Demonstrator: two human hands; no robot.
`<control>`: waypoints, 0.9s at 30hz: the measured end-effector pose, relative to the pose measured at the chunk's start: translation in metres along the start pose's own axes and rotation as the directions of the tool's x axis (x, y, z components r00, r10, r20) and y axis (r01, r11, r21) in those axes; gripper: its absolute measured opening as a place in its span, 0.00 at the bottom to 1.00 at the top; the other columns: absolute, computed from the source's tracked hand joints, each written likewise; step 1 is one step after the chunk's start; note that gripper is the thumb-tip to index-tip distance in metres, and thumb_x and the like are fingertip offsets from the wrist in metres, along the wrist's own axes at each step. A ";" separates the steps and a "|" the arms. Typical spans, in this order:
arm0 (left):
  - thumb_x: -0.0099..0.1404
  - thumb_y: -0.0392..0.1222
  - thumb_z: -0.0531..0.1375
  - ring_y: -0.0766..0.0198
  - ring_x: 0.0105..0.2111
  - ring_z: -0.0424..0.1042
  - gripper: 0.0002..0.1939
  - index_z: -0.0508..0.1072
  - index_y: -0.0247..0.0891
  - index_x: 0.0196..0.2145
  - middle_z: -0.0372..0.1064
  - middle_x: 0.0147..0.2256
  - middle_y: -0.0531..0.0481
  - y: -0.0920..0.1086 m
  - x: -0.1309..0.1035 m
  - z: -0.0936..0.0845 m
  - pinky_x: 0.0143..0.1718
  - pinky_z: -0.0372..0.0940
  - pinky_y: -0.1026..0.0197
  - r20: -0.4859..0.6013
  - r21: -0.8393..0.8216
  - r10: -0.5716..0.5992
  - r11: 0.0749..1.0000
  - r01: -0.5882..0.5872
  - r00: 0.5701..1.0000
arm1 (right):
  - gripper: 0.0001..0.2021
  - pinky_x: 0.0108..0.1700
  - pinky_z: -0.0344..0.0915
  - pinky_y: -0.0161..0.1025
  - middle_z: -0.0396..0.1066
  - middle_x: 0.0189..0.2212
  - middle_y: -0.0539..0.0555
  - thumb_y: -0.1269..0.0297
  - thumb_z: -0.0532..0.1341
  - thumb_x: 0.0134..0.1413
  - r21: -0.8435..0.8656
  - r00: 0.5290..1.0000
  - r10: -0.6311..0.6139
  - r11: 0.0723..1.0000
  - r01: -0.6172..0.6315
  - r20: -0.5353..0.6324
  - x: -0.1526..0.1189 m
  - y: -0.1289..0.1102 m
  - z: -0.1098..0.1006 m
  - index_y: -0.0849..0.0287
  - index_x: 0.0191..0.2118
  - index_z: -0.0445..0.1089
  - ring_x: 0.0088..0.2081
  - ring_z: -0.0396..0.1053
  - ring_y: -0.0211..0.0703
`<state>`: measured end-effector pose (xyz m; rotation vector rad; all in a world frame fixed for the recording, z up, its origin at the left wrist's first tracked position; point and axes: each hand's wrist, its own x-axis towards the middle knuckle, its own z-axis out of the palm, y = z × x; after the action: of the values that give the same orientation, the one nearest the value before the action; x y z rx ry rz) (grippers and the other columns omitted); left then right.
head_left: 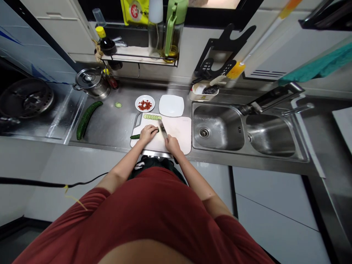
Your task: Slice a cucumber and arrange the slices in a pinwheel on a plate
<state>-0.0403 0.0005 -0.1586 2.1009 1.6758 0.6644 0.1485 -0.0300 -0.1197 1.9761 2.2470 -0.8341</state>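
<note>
The steel countertop (pixel 112 128) spans the wall in front of the person, and on it, left of the double sink (pixel 222 126), lies a white cutting board (pixel 178 128). A whole cucumber (pixel 85 119) rests well apart at the left, while a cut cucumber (pixel 134 136) lies on the board under the left hand (pixel 148 134), whose fingers curl over it near its knife-side end. The right hand (pixel 172 144) is wrapped round the handle of a kitchen knife (pixel 162 129), the blade just beside that end; whether they touch I can't tell. I'd expect the cucumber to be light, firm, slick where cut and apt to roll, best gripped from above with fingertips tucked back; its slices should be limp and easily torn. Counting down in size, I make it two basins, one board, one lidded pot (pixel 102 88), one square plate (pixel 171 106), two cucumbers, one round plate (pixel 137 105), one knife, about seven slices (pixel 152 117) in a row, one lone slice (pixel 118 105), and chopped red bits (pixel 144 105) too small to count
</note>
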 end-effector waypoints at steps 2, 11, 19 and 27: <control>0.69 0.46 0.54 0.61 0.46 0.68 0.14 0.77 0.43 0.45 0.72 0.44 0.47 -0.002 0.000 0.002 0.49 0.62 0.60 0.007 -0.013 0.002 1.000 -0.002 1.000 | 0.12 0.39 0.60 0.35 0.74 0.38 0.61 0.66 0.49 0.66 0.004 1.000 -0.010 1.000 0.010 0.003 0.001 -0.002 0.000 0.63 0.47 0.65 0.40 0.72 0.48; 0.70 0.47 0.52 0.57 0.46 0.69 0.15 0.75 0.45 0.46 0.74 0.44 0.47 -0.007 0.014 -0.003 0.49 0.61 0.57 0.044 0.057 -0.068 0.996 0.066 0.997 | 0.12 0.40 0.61 0.36 0.73 0.39 0.63 0.67 0.48 0.66 -0.003 1.000 0.003 1.000 -0.003 0.015 0.003 -0.006 -0.003 0.64 0.48 0.64 0.41 0.72 0.49; 0.68 0.46 0.54 0.57 0.47 0.68 0.13 0.75 0.43 0.45 0.74 0.44 0.47 -0.007 0.016 -0.007 0.52 0.61 0.56 0.052 0.013 -0.069 0.998 0.068 0.996 | 0.12 0.41 0.62 0.38 0.73 0.40 0.62 0.66 0.49 0.66 0.004 0.999 0.020 1.000 -0.020 0.025 0.003 -0.007 0.000 0.63 0.48 0.64 0.42 0.72 0.50; 0.68 0.45 0.54 0.59 0.47 0.68 0.14 0.75 0.42 0.47 0.72 0.44 0.46 -0.010 0.012 -0.005 0.52 0.61 0.58 0.074 -0.005 -0.018 1.000 0.018 0.997 | 0.13 0.42 0.62 0.38 0.73 0.40 0.63 0.67 0.48 0.66 0.007 1.000 0.005 1.000 -0.005 0.023 0.005 -0.012 0.001 0.64 0.50 0.63 0.42 0.72 0.50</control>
<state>-0.0488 0.0146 -0.1585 2.0779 1.6494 0.5779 0.1357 -0.0269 -0.1177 1.9636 2.2292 -0.8616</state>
